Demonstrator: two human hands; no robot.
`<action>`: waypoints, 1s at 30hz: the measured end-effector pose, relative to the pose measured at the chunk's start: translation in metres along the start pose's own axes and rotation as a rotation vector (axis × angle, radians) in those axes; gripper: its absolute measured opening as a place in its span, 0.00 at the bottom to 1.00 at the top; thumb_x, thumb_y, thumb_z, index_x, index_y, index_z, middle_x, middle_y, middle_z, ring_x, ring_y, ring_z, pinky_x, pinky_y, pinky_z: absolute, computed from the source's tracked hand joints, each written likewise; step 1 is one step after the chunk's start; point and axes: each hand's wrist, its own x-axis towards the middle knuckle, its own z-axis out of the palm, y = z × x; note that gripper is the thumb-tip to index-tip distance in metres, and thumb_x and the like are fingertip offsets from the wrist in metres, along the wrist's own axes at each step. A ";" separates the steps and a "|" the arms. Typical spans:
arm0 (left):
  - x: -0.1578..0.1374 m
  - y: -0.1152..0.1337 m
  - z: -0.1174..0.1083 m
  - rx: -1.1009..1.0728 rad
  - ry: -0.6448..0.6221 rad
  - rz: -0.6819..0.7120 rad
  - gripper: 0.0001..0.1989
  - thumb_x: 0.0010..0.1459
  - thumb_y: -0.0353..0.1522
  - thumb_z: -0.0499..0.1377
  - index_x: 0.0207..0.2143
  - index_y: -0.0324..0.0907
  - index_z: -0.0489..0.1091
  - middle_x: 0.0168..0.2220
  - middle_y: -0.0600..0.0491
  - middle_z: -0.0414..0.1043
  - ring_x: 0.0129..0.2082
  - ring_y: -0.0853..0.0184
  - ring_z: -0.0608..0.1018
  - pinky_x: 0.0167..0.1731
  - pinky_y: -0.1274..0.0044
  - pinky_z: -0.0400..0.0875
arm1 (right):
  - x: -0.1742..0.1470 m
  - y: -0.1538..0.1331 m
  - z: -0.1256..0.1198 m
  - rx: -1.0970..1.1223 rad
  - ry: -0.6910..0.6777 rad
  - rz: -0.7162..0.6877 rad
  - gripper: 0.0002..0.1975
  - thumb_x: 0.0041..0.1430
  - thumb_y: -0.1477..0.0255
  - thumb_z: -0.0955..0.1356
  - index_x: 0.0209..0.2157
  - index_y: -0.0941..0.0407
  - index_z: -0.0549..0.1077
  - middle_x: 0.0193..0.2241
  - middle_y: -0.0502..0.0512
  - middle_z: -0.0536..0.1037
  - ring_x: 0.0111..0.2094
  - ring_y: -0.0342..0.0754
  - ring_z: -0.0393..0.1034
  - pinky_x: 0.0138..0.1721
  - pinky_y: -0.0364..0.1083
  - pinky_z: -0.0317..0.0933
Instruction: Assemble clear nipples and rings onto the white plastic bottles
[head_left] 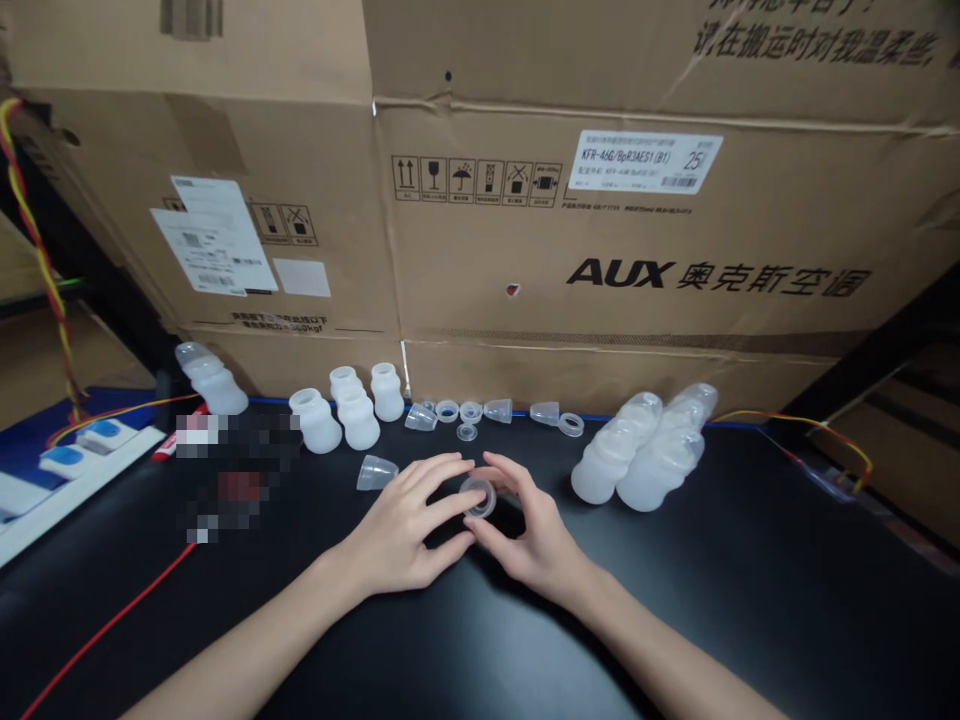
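Note:
Between my two hands is a translucent bottle collar ring point(478, 498), its round opening facing me. My left hand point(405, 525) holds it from the left, with one fingertip pressed into its opening and the thumb at its lower edge. From the right, my right hand point(536, 540) grips the ring with fingers curved behind it and the thumb in front. A clear tapered cap point(376, 473) lies on its side just beyond my left hand. Further back lie more clear caps point(498, 411) and loose collar rings point(447, 411).
Open white bottles point(316, 422) stand at the back left, one capped bottle point(214, 380) beyond them. Several capped bottles point(654, 470) cluster at the right. A cardboard box point(480, 250) walls off the back of the black table point(600, 640). A power strip point(82, 470) and red cable point(120, 625) lie left.

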 end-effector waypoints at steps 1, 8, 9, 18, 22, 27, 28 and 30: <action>0.000 0.000 -0.001 0.009 -0.008 0.008 0.22 0.65 0.32 0.63 0.60 0.47 0.70 0.64 0.43 0.69 0.66 0.50 0.70 0.60 0.55 0.71 | -0.001 -0.001 0.000 0.000 -0.011 -0.001 0.35 0.65 0.75 0.71 0.68 0.50 0.55 0.56 0.60 0.76 0.55 0.52 0.75 0.61 0.55 0.69; 0.003 0.001 -0.007 0.123 -0.052 0.015 0.20 0.66 0.32 0.61 0.59 0.46 0.71 0.67 0.41 0.65 0.68 0.49 0.67 0.61 0.55 0.70 | -0.003 -0.005 -0.001 -0.001 -0.051 0.014 0.37 0.67 0.75 0.69 0.70 0.50 0.50 0.61 0.63 0.73 0.62 0.54 0.71 0.64 0.58 0.66; 0.004 0.002 -0.008 0.137 -0.051 0.021 0.19 0.66 0.31 0.60 0.58 0.46 0.71 0.67 0.41 0.65 0.68 0.49 0.67 0.61 0.55 0.70 | -0.003 -0.005 -0.001 -0.002 -0.066 0.013 0.37 0.67 0.75 0.69 0.71 0.49 0.50 0.61 0.63 0.73 0.62 0.53 0.71 0.64 0.58 0.66; 0.005 0.003 -0.012 0.098 -0.091 0.045 0.17 0.66 0.29 0.59 0.56 0.47 0.73 0.67 0.42 0.65 0.68 0.50 0.66 0.61 0.56 0.71 | -0.004 -0.005 -0.003 0.039 -0.147 0.027 0.39 0.68 0.76 0.68 0.73 0.49 0.46 0.60 0.63 0.74 0.58 0.53 0.73 0.61 0.57 0.69; 0.001 0.001 -0.009 0.027 -0.117 0.007 0.19 0.66 0.27 0.59 0.58 0.50 0.73 0.68 0.44 0.63 0.69 0.50 0.65 0.63 0.54 0.69 | -0.003 -0.004 -0.002 0.056 -0.129 0.054 0.41 0.66 0.73 0.71 0.72 0.49 0.47 0.57 0.63 0.75 0.56 0.53 0.75 0.59 0.57 0.70; -0.002 -0.001 -0.003 -0.029 -0.053 0.070 0.20 0.65 0.24 0.59 0.56 0.51 0.75 0.62 0.46 0.70 0.65 0.54 0.71 0.60 0.59 0.73 | -0.001 -0.005 -0.001 0.020 -0.098 0.085 0.42 0.63 0.71 0.74 0.70 0.48 0.51 0.51 0.57 0.79 0.49 0.51 0.77 0.54 0.53 0.72; -0.001 -0.001 -0.002 -0.027 -0.032 0.079 0.19 0.65 0.24 0.59 0.55 0.51 0.76 0.61 0.46 0.72 0.63 0.54 0.72 0.59 0.60 0.74 | 0.000 -0.005 0.000 0.012 -0.092 0.094 0.41 0.62 0.70 0.74 0.70 0.48 0.52 0.50 0.57 0.80 0.47 0.50 0.77 0.51 0.52 0.72; 0.000 -0.001 -0.001 -0.013 0.017 0.085 0.16 0.65 0.25 0.61 0.51 0.50 0.77 0.57 0.47 0.75 0.61 0.54 0.74 0.56 0.61 0.76 | 0.000 -0.002 0.001 0.002 -0.072 0.121 0.39 0.61 0.68 0.75 0.67 0.50 0.55 0.48 0.56 0.81 0.42 0.49 0.77 0.46 0.50 0.72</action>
